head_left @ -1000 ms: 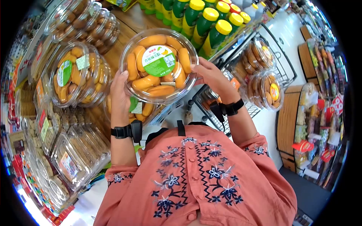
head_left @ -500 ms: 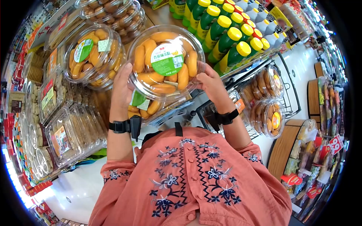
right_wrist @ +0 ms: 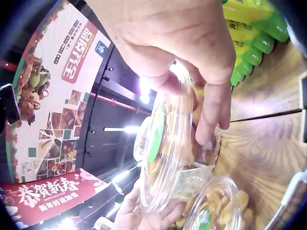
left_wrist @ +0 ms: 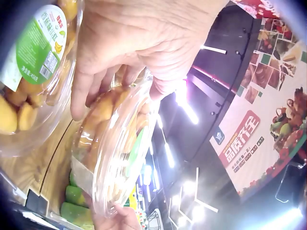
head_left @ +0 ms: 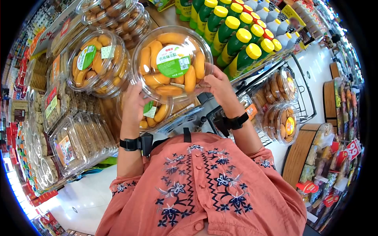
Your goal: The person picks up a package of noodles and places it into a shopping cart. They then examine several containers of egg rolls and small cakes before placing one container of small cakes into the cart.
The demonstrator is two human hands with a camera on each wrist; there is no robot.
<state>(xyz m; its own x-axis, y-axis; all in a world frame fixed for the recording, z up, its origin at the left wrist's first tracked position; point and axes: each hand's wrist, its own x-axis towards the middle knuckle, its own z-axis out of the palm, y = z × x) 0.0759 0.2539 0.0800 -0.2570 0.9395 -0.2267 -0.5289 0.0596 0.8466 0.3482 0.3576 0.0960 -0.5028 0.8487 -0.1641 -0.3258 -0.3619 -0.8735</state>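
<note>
A round clear plastic tub [head_left: 167, 80] of yellow banana-shaped pastries, with a green and white label on its lid, is held up between both hands. My left hand [head_left: 134, 104] grips its near left rim; in the left wrist view the thumb lies at the lid edge and the fingers reach round the underside. On the right side, my right hand [head_left: 220, 86] pinches the rim, thumb on top and fingers below, as the right wrist view shows. A similar tub [head_left: 161, 114] sits on the wooden display under it, partly hidden by the left hand.
More pastry tubs [head_left: 94, 59] are stacked to the left, beside clear boxes of biscuits [head_left: 78, 141]. Green bottles with yellow caps [head_left: 236, 43] stand in rows behind. A shopping cart [head_left: 303, 94] at right carries round tubs of brown pastries [head_left: 279, 122].
The head view has swung, bringing the display and cart rightward in the picture. My left hand has slid nearer to my body along the rim. The tub stays held in both hands.
</note>
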